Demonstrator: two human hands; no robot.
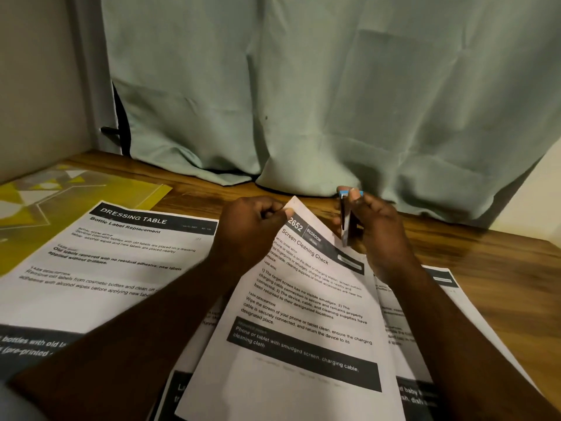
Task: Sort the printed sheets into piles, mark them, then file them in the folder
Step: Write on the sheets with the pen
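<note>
Wooden surface (485, 268) is carrying overlapping sheets (100, 287), partly hidden by arms. Left hand (252, 229) is pinching the top corner of the Screen Cleaning Check sheet (303, 344); right hand (376, 226) is gripping a blurred blue-tipped object (345, 226). Yellow folder (60, 202) is lying at the far-left corner, half covered.

The wooden counter (485, 268) carries a yellow folder (76, 192) at its left rear. A "Dressing Table" sheet (106, 268) overlaps the folder's near edge, more printed sheets (446, 284) lie to the right, and a green curtain (303, 117) rests its hem along the back.
</note>
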